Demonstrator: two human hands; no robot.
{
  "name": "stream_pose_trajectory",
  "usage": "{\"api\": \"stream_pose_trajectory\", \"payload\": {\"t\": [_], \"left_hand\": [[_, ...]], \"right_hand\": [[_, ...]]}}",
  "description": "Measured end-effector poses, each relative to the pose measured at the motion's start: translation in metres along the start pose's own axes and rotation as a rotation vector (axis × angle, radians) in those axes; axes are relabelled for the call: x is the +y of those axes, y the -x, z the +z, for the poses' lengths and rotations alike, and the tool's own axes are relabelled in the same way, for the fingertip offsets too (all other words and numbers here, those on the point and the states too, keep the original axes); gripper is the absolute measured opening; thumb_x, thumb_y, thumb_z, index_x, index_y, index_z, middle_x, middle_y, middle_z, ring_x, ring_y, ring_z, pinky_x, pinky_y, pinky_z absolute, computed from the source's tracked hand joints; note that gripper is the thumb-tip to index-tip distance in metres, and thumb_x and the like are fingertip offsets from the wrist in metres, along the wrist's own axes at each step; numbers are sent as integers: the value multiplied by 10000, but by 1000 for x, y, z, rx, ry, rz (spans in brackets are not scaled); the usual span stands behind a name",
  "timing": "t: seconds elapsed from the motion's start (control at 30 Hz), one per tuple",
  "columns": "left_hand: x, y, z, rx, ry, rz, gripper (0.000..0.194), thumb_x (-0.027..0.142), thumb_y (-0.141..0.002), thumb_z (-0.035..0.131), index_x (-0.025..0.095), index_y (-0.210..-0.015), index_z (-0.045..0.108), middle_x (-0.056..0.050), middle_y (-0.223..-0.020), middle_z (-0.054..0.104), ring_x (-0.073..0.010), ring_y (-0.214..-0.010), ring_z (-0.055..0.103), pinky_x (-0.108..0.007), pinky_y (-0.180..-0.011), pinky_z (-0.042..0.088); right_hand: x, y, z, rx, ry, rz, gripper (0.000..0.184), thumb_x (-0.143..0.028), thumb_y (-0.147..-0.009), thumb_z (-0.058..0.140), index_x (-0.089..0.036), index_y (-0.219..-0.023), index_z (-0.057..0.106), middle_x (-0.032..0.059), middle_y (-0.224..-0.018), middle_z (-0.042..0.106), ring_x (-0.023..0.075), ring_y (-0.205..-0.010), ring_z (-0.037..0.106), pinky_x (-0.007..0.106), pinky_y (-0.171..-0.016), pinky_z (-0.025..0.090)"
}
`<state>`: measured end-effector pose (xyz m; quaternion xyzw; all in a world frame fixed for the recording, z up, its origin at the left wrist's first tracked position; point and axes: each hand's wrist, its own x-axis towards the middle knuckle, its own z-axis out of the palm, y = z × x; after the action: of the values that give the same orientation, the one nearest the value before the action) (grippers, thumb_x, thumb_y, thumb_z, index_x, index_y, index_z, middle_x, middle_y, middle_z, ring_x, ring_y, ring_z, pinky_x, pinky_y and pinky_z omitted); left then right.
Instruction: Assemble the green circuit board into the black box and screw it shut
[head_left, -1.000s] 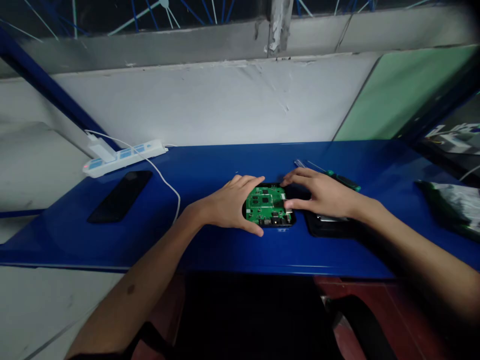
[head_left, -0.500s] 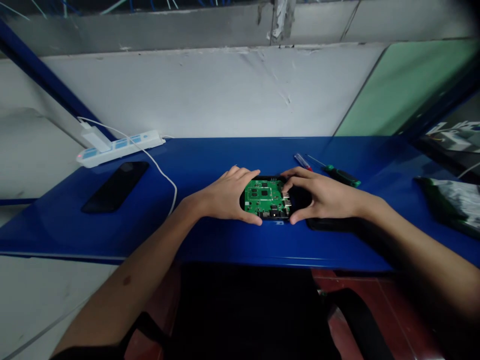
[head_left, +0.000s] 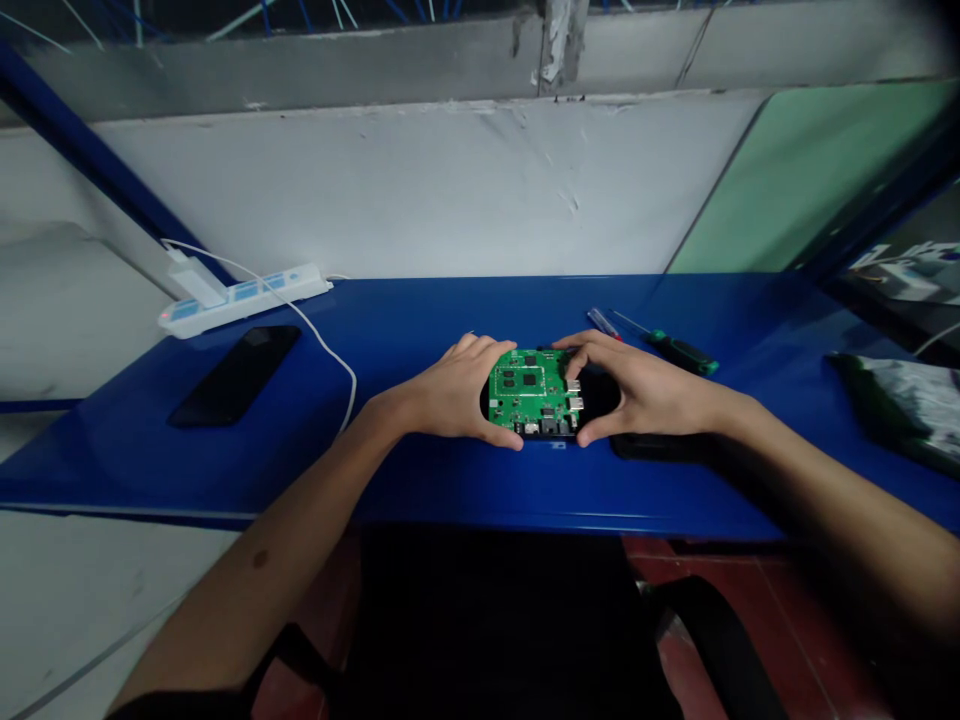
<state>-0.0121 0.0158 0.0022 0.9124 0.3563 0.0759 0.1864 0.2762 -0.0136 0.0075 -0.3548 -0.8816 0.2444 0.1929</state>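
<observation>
A green circuit board [head_left: 531, 390] sits in a black plastic case [head_left: 600, 392] on the blue table [head_left: 450, 480]. My left hand [head_left: 450, 398] curls round the left side of the case, thumb at its near edge and fingers at its far edge. My right hand [head_left: 649, 392] grips the right side of the case, with thumb and fingertips at the board's right edge. A second black case part [head_left: 652, 448] lies under my right wrist, partly hidden.
A green-handled screwdriver [head_left: 679, 350] and a small red-tipped one [head_left: 602, 322] lie behind my right hand. A black phone [head_left: 234, 374] and a white power strip [head_left: 244, 297] with a white cable [head_left: 330, 352] sit at the left. A plastic bag [head_left: 900, 400] lies at the far right.
My right hand has shifted from lying over the board's right part to gripping the case at its right side. The board now shows slightly more, its far edge lifted a little.
</observation>
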Motion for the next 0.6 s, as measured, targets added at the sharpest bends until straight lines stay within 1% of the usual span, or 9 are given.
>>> {"api": "stream_pose_trajectory", "payload": {"t": [0.07, 0.13, 0.27, 0.37, 0.47, 0.53, 0.6], "left_hand": [[0, 0, 0, 17, 12, 24, 1184, 777, -547, 765, 237, -1523, 369, -147, -1388, 504, -450, -1337, 390, -666, -1111, 355], [0, 1, 0, 36, 17, 46, 1152, 772, -554, 768, 249, -1505, 382, -140, -1362, 518, -442, -1314, 416, -665, -1088, 381], [0, 2, 0, 59, 9, 53, 1145, 773, -571, 767, 237, -1501, 370, -157, -1369, 511, -460, -1301, 430, -685, -1034, 420], [-1, 2, 0, 54, 10, 45, 1155, 776, -572, 764, 218, -1503, 370, -171, -1370, 510, -470, -1292, 433, -700, -1012, 431], [-2, 1, 1, 81, 21, 70, 1149, 758, -564, 780, 229, -1500, 374, -152, -1324, 535, -436, -1241, 476, -666, -1010, 453], [-1, 1, 1, 96, 28, 90, 1135, 748, -565, 784, 238, -1495, 381, -142, -1310, 541, -421, -1221, 490, -652, -1010, 460], [0, 0, 1, 86, 36, 80, 1124, 743, -563, 784, 231, -1486, 396, -144, -1312, 539, -419, -1223, 486, -646, -1011, 463]], "right_hand": [[0, 0, -1, -2, 9, -14, 628, -589, -639, 856, -230, -1078, 587, 141, -1453, 509, 358, -1362, 512, 567, -1145, 409], [-1, 0, -2, -2, 13, -16, 605, -567, -680, 840, -242, -1131, 603, 130, -1459, 515, 352, -1359, 518, 573, -1145, 413], [-5, 1, -6, 28, 38, -29, 540, -436, -782, 781, -269, -1261, 595, 107, -1443, 556, 331, -1373, 523, 581, -1174, 396], [-5, 1, -5, 41, 61, -44, 602, -366, -789, 761, -273, -1347, 556, 111, -1464, 543, 334, -1399, 502, 606, -1191, 374], [-2, 1, -3, 51, 82, -63, 672, -381, -787, 760, -278, -1405, 515, 119, -1500, 509, 350, -1429, 470, 629, -1179, 387], [-1, 0, -3, 59, 85, -71, 668, -371, -797, 750, -270, -1411, 507, 117, -1491, 522, 336, -1422, 484, 604, -1179, 406], [-3, 0, -2, 71, 80, -53, 648, -356, -803, 739, -254, -1401, 512, 111, -1461, 558, 313, -1383, 532, 564, -1176, 430]]}}
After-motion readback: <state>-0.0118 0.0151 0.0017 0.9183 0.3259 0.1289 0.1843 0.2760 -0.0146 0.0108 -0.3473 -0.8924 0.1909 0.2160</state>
